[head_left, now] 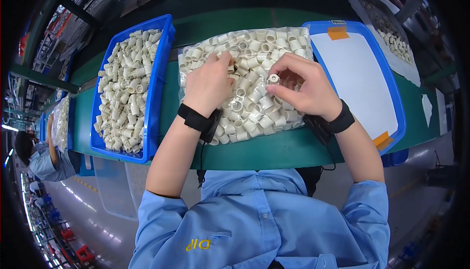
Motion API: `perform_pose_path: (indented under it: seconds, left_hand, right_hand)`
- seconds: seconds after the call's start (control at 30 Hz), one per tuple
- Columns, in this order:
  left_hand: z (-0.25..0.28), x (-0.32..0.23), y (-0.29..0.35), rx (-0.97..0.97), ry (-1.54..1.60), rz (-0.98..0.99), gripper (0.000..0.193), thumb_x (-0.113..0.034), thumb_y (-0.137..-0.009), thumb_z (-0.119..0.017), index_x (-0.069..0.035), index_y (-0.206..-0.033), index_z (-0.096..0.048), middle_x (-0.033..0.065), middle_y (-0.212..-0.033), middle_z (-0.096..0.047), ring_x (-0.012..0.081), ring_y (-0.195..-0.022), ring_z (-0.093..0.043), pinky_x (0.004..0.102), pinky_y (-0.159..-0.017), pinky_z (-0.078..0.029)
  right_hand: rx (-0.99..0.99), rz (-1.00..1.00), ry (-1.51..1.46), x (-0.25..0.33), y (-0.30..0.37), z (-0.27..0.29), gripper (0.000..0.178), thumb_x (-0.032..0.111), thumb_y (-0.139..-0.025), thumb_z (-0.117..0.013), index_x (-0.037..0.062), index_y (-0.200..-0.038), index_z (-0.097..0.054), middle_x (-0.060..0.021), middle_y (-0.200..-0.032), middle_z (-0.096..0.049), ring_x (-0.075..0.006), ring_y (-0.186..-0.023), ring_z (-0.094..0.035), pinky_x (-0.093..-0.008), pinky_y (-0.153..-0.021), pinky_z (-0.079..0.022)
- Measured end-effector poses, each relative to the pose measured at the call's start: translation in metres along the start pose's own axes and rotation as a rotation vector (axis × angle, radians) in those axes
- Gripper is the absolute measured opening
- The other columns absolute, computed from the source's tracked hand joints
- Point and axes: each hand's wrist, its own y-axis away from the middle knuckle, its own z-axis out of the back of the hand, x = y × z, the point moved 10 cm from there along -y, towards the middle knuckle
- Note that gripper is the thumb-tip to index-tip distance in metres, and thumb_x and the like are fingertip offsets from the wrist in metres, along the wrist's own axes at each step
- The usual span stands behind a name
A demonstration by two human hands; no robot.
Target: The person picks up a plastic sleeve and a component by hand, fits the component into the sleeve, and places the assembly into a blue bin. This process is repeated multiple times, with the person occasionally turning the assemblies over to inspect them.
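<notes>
A clear plastic bag (306,48) full of short off-white plastic tubes (252,119) lies in front of me on the green table. My right hand (308,86) is above the right part of the bag, thumb and fingers pinching a small white round plastic piece (273,78) with a hole in its end. On the bag's left part rests my left hand (209,84), its fingers curled down among the tubes. Its fingertips are partly hidden, so what they hold, if anything, does not show. Both wrists wear black bands with small dark boxes attached.
To the left stands a blue tray (154,117) heaped with white fittings (128,87). Right of the bag lies a blue tray (399,105) with a white sheet held by orange tape. More white parts (394,43) lie at far right. Another person (49,154) works at far left.
</notes>
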Motion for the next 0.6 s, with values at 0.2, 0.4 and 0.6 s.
perform_pose_path:
  seconds: [0.2,0.4,0.6]
  left_hand:
    - [-0.005,0.001,-0.014,0.038,0.015,-0.05,0.037,-0.018,-0.078,-0.076,-0.011,-0.109,-0.059,0.0113,-0.102,-0.069,0.0334,-0.087,-0.069,0.0452,-0.072,-0.054]
    - [0.014,0.001,-0.008,0.078,0.33,-0.038,0.03,-0.012,-0.076,-0.078,-0.006,-0.102,-0.064,0.0131,-0.1,-0.069,0.0323,-0.088,-0.069,0.0403,-0.07,-0.053]
    - [0.045,-0.054,0.009,0.054,0.805,-0.386,0.03,0.001,-0.075,-0.076,-0.004,-0.103,-0.07,0.0091,-0.095,-0.069,0.0237,-0.086,-0.068,0.0312,-0.069,-0.053]
  right_hand:
    - [-0.054,-0.113,-0.175,-0.022,0.007,0.0,0.021,0.008,-0.083,-0.078,0.0019,-0.099,-0.066,-0.0004,-0.09,-0.062,-0.0052,-0.072,-0.057,-0.0185,-0.062,-0.046]
    - [-0.072,-0.167,-0.241,-0.031,0.012,0.001,0.022,0.008,-0.083,-0.078,0.0012,-0.1,-0.065,-0.0006,-0.09,-0.061,-0.0052,-0.075,-0.057,-0.019,-0.064,-0.046]
    - [-0.237,0.107,-0.284,-0.005,0.017,0.014,0.025,0.002,-0.08,-0.079,0.0018,-0.102,-0.067,-0.0055,-0.093,-0.063,-0.0116,-0.082,-0.06,-0.0224,-0.067,-0.047]
